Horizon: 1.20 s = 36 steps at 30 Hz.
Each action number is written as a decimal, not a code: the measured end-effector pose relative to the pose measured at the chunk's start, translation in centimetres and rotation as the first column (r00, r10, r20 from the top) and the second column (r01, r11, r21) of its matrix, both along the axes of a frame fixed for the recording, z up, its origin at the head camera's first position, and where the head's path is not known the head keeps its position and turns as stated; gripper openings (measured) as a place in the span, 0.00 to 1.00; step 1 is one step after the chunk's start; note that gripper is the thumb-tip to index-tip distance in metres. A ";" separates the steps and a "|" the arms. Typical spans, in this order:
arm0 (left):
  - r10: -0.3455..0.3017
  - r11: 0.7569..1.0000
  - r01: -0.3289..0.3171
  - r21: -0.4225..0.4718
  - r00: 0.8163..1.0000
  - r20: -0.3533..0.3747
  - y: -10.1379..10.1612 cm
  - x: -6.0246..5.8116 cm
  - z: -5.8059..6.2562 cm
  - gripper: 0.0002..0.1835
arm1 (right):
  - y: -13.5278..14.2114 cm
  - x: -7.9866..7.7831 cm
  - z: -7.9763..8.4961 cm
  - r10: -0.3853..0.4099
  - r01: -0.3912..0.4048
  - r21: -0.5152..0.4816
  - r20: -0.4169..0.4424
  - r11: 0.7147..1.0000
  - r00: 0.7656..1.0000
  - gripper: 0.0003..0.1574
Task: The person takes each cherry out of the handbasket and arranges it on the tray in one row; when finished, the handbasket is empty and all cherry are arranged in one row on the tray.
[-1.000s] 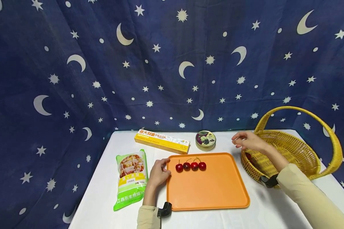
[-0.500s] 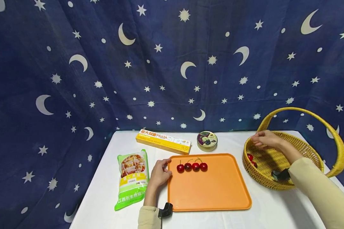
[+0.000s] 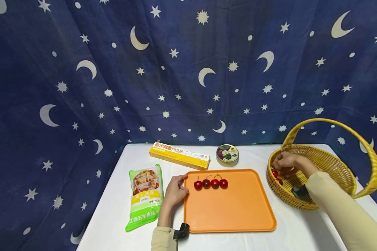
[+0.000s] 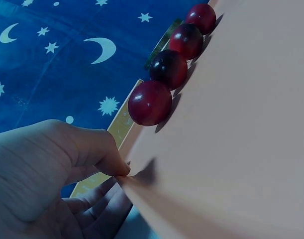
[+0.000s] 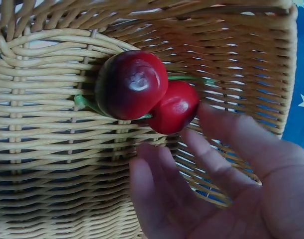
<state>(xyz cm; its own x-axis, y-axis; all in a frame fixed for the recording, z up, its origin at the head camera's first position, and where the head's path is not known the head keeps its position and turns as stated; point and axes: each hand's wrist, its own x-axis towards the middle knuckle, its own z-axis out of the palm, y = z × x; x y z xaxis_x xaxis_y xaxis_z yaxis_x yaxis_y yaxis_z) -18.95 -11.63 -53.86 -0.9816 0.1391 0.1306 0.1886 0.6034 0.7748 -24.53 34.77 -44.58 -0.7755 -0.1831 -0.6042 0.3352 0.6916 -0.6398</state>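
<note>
Hovering inside the basket, the right hand gapes close by two cherries, gripping neither; the left hand pinches the tray, four cherries on it; picking one up seems the step; next likely needs a gentle pinch.

Bright head view, dimmer left wrist view
</note>
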 end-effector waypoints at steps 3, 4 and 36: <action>-0.004 1.000 0.004 0.007 1.000 0.000 0.1 0.0 0.1 0.27 | 0.0 0.1 0.0 -0.002 0.002 0.005 0.023 1.000 1.000 0.04; -0.006 1.000 0.006 0.007 1.000 0.000 0.2 0.0 0.1 0.27 | -0.1 0.1 -0.1 0.001 -0.001 0.004 0.031 1.000 1.000 0.04; -0.001 1.000 0.000 -0.012 1.000 -0.007 -0.1 0.0 0.1 0.27 | 0.9 1.1 7.7 0.002 -0.022 -0.111 -0.178 0.994 0.984 0.25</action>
